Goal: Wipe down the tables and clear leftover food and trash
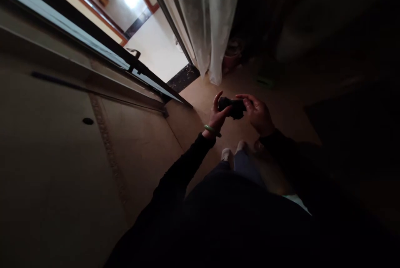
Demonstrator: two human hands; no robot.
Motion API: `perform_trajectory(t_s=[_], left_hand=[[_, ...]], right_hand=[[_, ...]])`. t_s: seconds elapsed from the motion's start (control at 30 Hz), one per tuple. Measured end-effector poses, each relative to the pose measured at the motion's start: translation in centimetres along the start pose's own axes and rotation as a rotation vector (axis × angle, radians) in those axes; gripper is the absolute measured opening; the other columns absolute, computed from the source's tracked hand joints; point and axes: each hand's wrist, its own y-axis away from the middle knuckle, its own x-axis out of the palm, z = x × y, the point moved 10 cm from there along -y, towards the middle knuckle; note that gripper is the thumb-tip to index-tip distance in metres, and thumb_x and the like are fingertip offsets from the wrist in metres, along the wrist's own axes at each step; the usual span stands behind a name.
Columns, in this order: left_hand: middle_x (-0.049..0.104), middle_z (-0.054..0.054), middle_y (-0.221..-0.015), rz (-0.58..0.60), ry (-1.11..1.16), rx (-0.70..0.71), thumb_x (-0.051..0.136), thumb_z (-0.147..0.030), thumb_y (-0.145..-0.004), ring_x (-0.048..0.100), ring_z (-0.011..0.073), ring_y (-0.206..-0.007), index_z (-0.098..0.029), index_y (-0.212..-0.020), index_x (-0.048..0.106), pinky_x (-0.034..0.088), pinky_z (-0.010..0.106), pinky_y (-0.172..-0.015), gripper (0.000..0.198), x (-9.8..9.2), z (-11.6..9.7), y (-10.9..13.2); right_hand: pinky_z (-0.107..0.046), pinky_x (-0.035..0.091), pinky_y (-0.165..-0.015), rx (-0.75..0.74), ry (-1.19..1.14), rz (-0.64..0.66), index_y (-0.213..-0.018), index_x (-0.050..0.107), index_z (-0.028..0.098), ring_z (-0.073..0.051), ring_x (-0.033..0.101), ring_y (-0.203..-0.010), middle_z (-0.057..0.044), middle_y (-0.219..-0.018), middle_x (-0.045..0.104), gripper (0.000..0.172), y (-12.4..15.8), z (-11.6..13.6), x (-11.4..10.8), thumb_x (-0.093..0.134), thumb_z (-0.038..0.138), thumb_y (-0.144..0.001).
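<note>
Both of my hands hold a small dark object [231,106] out in front of me; the room is too dim to tell what it is. My left hand [217,114] wears a green bangle at the wrist and grips the object's left end, thumb and fingers curled around it. On the object's right end my right hand [258,113] is closed, its fingers bent over the top. Below the hands my feet in light shoes stand on the tan floor.
A large door or cabinet panel [62,155] fills the left side. A white lace curtain [209,18] hangs ahead beside an open doorway [156,47] to a bright room. A pot [231,56] stands at the curtain's foot. The right side is in darkness.
</note>
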Motion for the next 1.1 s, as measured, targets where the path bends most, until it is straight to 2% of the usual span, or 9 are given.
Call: perform_trajectory(t_s=[0.17,0.3,0.4,0.5,0.63,0.7,0.8,0.97,1.1], left_hand=[[0.070,-0.002,-0.079,-0.279,0.060,-0.027,0.082,-0.021,-0.080,0.067,0.0128,-0.075,-0.023,-0.105,0.079,0.056,0.025,-0.076,0.025,-4.6,-4.8,-6.9],[0.075,0.002,-0.088,-0.420,0.188,0.053,0.081,-0.020,-0.081,0.072,0.0182,-0.095,-0.021,-0.095,0.078,0.057,0.031,-0.092,0.015,-6.4,-9.2,-11.0],[0.078,0.003,-0.099,-0.362,0.173,0.166,0.084,-0.019,-0.077,0.071,0.0203,-0.106,-0.023,-0.099,0.079,0.056,0.034,-0.100,0.022,-5.6,-11.8,-11.8],[0.074,-0.001,-0.088,-0.297,0.106,0.223,0.088,-0.018,-0.073,0.069,0.0163,-0.092,-0.022,-0.090,0.077,0.056,0.027,-0.088,0.021,-4.2,-12.6,-11.3],[0.061,-0.003,-0.067,-0.280,0.128,0.152,0.090,-0.033,-0.077,0.063,0.0132,-0.073,-0.020,-0.075,0.068,0.053,0.025,-0.071,0.026,-3.6,-11.2,-11.0],[0.064,-0.001,-0.070,-0.305,0.195,0.128,0.084,-0.039,-0.087,0.066,0.0156,-0.078,-0.020,-0.077,0.069,0.054,0.028,-0.074,0.026,-3.9,-10.7,-10.8],[0.069,0.003,-0.078,-0.351,0.254,0.127,0.075,-0.039,-0.096,0.072,0.0214,-0.095,-0.020,-0.077,0.069,0.058,0.033,-0.086,0.028,-4.2,-10.6,-10.5],[0.076,0.003,-0.092,-0.324,0.244,0.203,0.083,-0.033,-0.087,0.073,0.0224,-0.107,-0.019,-0.092,0.076,0.058,0.034,-0.098,0.017,-2.8,-12.1,-10.2],[0.077,0.002,-0.097,-0.400,0.265,0.228,0.082,-0.035,-0.088,0.072,0.0212,-0.112,-0.022,-0.096,0.077,0.056,0.033,-0.103,0.017,-2.9,-12.3,-10.3]], right_hand=[[-0.038,0.062,-0.090,0.010,-0.052,0.076,-0.106,0.073,0.026,-0.023,0.074,-0.097,-0.006,-0.101,0.077,0.037,-10.7,2.5,4.1,0.056,0.058,-0.101],[-0.038,0.062,-0.092,0.026,-0.178,0.244,-0.106,0.070,0.024,-0.023,0.073,-0.101,-0.008,-0.106,0.075,0.040,-17.7,4.9,9.7,0.057,0.061,-0.099],[-0.041,0.063,-0.094,0.055,-0.237,0.337,-0.106,0.070,0.023,-0.025,0.073,-0.104,-0.010,-0.108,0.075,0.044,-20.2,6.0,12.4,0.053,0.063,-0.101],[-0.043,0.066,-0.085,0.154,-0.299,0.368,-0.104,0.071,0.024,-0.028,0.075,-0.099,-0.009,-0.097,0.075,0.056,-21.2,5.7,12.5,0.052,0.076,-0.098],[-0.047,0.066,-0.083,0.234,-0.414,0.324,-0.105,0.071,0.024,-0.030,0.075,-0.098,-0.008,-0.086,0.075,0.069,-21.0,5.0,10.8,0.056,0.090,-0.089],[-0.045,0.065,-0.082,0.231,-0.424,0.317,-0.103,0.070,0.025,-0.029,0.075,-0.096,-0.007,-0.085,0.074,0.069,-20.2,4.9,10.5,0.058,0.091,-0.087],[-0.037,0.063,-0.075,0.237,-0.405,0.383,-0.098,0.066,0.026,-0.024,0.073,-0.089,-0.003,-0.087,0.073,0.061,-18.5,4.8,11.5,0.070,0.085,-0.081],[-0.029,0.060,-0.073,0.175,-0.434,0.317,-0.096,0.066,0.025,-0.017,0.069,-0.083,0.003,-0.089,0.073,0.054,-18.0,5.5,11.8,0.090,0.063,-0.065],[-0.032,0.063,-0.079,0.135,-0.459,0.271,-0.095,0.066,0.026,-0.021,0.071,-0.091,0.001,-0.090,0.073,0.051,-18.7,5.5,11.5,0.086,0.067,-0.071]])
